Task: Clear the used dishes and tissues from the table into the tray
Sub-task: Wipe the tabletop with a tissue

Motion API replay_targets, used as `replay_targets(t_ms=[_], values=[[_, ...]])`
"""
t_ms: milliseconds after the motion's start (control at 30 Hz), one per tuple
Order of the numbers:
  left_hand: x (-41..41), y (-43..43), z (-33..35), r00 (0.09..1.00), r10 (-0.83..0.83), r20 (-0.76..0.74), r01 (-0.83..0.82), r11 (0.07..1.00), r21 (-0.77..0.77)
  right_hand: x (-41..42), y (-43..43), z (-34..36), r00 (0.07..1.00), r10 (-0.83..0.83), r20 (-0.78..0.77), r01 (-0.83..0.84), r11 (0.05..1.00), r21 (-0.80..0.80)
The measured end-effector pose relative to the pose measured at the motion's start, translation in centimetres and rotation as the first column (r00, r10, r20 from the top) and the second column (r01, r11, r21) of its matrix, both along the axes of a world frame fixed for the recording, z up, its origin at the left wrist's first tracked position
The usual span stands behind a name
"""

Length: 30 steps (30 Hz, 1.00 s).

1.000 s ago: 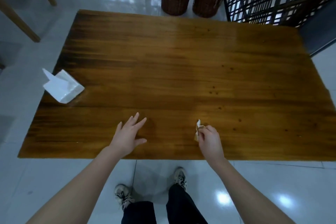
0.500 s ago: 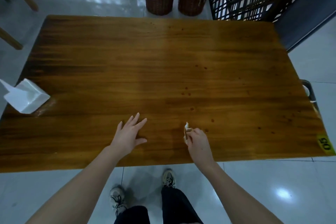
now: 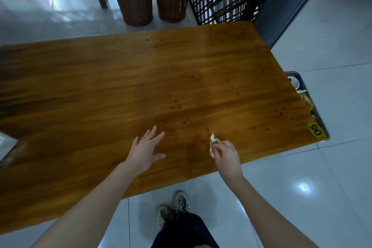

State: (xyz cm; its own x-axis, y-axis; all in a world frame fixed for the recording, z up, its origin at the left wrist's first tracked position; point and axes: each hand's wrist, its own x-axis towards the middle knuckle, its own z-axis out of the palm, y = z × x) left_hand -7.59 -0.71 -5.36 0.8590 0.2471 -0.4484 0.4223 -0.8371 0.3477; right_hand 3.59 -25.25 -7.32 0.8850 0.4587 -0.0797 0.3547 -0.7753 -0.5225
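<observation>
Our right hand (image 3: 226, 155) pinches a crumpled, stained tissue (image 3: 212, 144) between thumb and fingertips, with the rest of the fingers curled in. The wad sits at about 5 o'clock on the table (image 3: 141, 86), near the front edge, and we cannot tell whether it touches the wood or is just clear of it. We judge the grip is this light because the paper is soiled, so only the tips need to touch it.

Our left hand (image 3: 145, 149) is at about 6 o'clock, with the fingers spread and straight and nothing in it. It is low over the wood or resting on it, probably to steady us as we lean in.

The tray (image 3: 316, 110) is at 3 o'clock, just past the right end of the table and lower than the top. Only a strip of it shows beyond the edge. A white bowl (image 3: 292, 82) and some scraps lie in it, so the dishes seem to be cleared. Kept beside the table like that, it leaves the top free, and the tissue only needs a short carry to the right and a drop.

A white tissue pack (image 3: 6, 145) sits at 8 o'clock on the left edge. It looks unused, so we judge it is not ours to clear.
</observation>
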Motion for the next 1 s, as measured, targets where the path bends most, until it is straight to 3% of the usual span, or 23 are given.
replay_targets(t_ms=[300,467,700,867,1000], values=[[-2.0,1.2,0.5,1.000,0.008,-0.015,-0.008,1.000,0.012,-1.6,3.2,-2.4,0.997,0.000,-0.082,-0.005,0.998,-0.066],[-2.9,2.1,0.3,0.999,0.027,-0.034,-0.026,1.000,0.010,-0.9,4.5,-2.2,0.983,0.184,-0.014,-0.184,0.976,-0.112],[-3.1,2.6,0.3,0.999,0.049,0.003,-0.049,0.999,-0.005,1.9,3.6,-1.8,0.999,0.036,0.031,-0.031,0.987,-0.160],[-2.5,2.5,0.1,0.996,0.086,-0.015,-0.086,0.996,-0.007,1.3,5.4,-2.1,0.930,0.368,0.005,-0.363,0.921,-0.144],[-1.4,1.4,-0.4,0.992,0.120,-0.039,-0.121,0.993,-0.010,4.0,4.6,-2.4,0.929,0.369,0.036,-0.361,0.923,-0.130]])
